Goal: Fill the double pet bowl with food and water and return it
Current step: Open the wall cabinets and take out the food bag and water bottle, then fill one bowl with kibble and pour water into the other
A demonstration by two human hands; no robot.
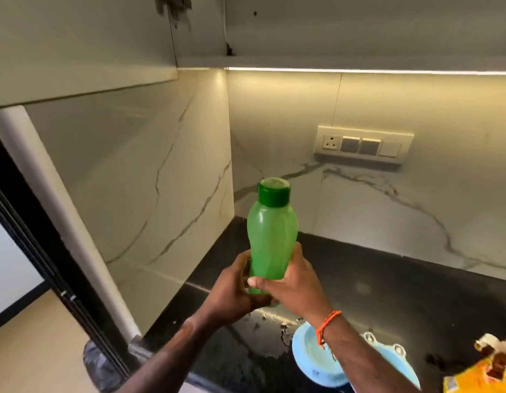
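Both hands hold a green bottle (271,239) upright above the black counter (388,279); the left hand (232,287) and the right hand (288,282) grip its lower part. Its dark green cap (273,192) is on. The blue pet bowl (311,355) sits on the counter under the right forearm, beside a yellow food packet (481,375).

My left hand (232,287) and right hand (288,282) meet at 6 o'clock, fingers curled, gripping; a thin orange thread band (327,324) circles my right wrist.

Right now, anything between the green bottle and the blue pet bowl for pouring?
Yes. The cap is on the green bottle, and the right hand's forearm crosses over the blue pet bowl. Both hands grip the bottle.
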